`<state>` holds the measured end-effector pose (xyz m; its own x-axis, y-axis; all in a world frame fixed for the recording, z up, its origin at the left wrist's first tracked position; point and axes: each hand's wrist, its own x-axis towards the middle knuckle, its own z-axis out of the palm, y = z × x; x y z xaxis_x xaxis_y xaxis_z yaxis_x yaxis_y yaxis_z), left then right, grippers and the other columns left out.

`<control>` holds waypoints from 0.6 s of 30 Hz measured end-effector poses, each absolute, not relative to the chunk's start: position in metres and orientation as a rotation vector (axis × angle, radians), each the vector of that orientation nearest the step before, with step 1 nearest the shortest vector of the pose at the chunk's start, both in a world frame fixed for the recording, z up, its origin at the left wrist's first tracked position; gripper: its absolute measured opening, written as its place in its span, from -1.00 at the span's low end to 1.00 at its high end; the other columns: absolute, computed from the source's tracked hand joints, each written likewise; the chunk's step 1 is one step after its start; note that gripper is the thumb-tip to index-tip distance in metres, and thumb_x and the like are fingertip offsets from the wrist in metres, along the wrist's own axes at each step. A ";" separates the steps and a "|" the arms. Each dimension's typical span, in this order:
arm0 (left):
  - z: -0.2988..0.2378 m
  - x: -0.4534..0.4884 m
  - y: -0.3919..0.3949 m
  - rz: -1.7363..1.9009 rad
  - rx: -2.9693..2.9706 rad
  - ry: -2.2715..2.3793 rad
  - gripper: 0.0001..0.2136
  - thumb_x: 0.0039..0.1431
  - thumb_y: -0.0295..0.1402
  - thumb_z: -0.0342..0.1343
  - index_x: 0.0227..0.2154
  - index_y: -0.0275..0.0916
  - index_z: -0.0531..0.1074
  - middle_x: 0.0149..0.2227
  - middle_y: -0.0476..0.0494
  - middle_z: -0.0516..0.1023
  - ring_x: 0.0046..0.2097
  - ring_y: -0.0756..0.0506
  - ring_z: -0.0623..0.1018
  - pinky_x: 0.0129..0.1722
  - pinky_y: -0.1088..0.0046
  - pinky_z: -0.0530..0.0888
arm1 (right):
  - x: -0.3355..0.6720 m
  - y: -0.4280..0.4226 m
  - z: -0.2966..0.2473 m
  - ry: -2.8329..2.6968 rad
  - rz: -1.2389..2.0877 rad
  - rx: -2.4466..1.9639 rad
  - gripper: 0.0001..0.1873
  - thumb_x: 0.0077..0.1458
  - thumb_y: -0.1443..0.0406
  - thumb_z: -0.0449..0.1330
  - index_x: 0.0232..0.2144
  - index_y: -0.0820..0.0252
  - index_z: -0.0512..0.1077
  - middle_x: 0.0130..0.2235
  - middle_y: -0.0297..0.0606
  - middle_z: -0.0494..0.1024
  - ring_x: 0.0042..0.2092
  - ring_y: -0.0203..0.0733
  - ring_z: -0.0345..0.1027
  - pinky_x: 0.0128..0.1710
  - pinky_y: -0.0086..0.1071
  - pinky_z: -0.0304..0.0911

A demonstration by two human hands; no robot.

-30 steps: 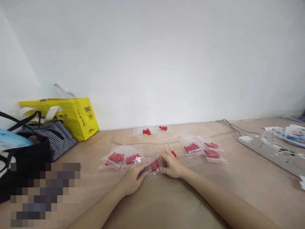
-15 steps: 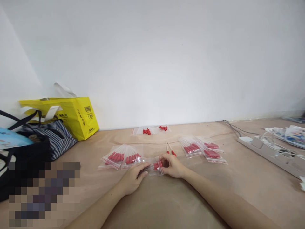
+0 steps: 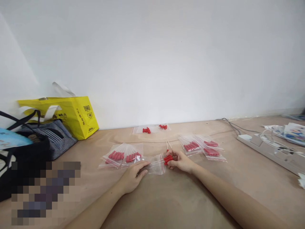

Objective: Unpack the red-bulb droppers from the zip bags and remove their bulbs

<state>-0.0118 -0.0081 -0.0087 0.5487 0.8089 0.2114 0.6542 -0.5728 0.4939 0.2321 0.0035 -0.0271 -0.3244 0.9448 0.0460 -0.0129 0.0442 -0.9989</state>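
My left hand (image 3: 133, 175) presses its fingers flat on the left end of a small clear zip bag (image 3: 156, 164) lying on the brown table. My right hand (image 3: 181, 161) is closed around a bunch of red-tipped sticks (image 3: 168, 158), held just outside the bag's red-edged mouth. The bag looks flat where the sticks were. Two loose sticks (image 3: 168, 145) lie just behind my right hand.
Filled bags of red-tipped sticks lie at the left (image 3: 122, 156), at the right (image 3: 202, 148) and by the wall (image 3: 152, 129). A yellow bag (image 3: 71, 116) and a striped bag (image 3: 51, 136) stand at the left. A white power strip (image 3: 269, 149) with cables lies at the right.
My right hand has moved right, drawing the red-tipped sticks out of the bag's mouth. My left hand has kept the bag pinned in place.
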 end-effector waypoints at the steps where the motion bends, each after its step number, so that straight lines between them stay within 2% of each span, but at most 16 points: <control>1: -0.008 -0.012 -0.008 0.596 2.430 1.202 -0.70 0.11 -0.34 -0.08 -0.07 -0.15 0.33 -0.03 -0.08 0.42 -0.01 -0.09 0.39 0.01 0.30 0.30 | 0.232 0.004 -0.028 -1.459 1.418 -0.987 -0.62 -0.33 0.25 0.30 -0.42 0.19 0.25 -0.50 -0.45 0.39 -0.51 -0.39 0.31 -0.52 -0.48 0.24; 6: -0.007 -0.012 -0.010 0.592 2.422 1.217 -0.69 0.11 -0.33 -0.07 -0.08 -0.15 0.34 -0.03 -0.07 0.41 -0.01 -0.09 0.39 0.02 0.30 0.30 | 0.239 0.008 -0.024 -1.437 1.348 -1.026 -0.66 -0.31 0.15 0.29 -0.54 0.21 0.26 -0.58 -0.44 0.40 -0.55 -0.40 0.27 -0.55 -0.48 0.21; 11: -0.007 -0.013 -0.010 0.612 2.427 1.204 -0.70 0.11 -0.31 -0.07 -0.08 -0.13 0.34 -0.03 -0.06 0.42 -0.01 -0.09 0.39 0.02 0.30 0.29 | 0.281 0.021 -0.007 -1.409 1.188 -1.092 -0.65 -0.35 0.15 0.30 -0.53 0.22 0.29 -0.56 -0.39 0.44 -0.57 -0.39 0.27 -0.57 -0.49 0.17; 18: -0.006 -0.012 -0.010 0.584 2.461 1.193 -0.70 0.12 -0.28 -0.08 -0.10 -0.14 0.36 -0.01 -0.07 0.39 0.02 -0.10 0.36 0.04 0.26 0.27 | 0.292 0.041 -0.022 -1.116 0.667 -1.346 -0.68 -0.22 0.07 0.15 -0.50 0.18 0.22 -0.61 -0.39 0.37 -0.59 -0.30 0.26 -0.61 -0.42 0.15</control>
<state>-0.0121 -0.0104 -0.0059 0.5620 0.7994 0.2125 0.6584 -0.5879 0.4700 0.2923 0.0412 -0.0221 0.3742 0.8965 0.2372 0.2153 0.1648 -0.9626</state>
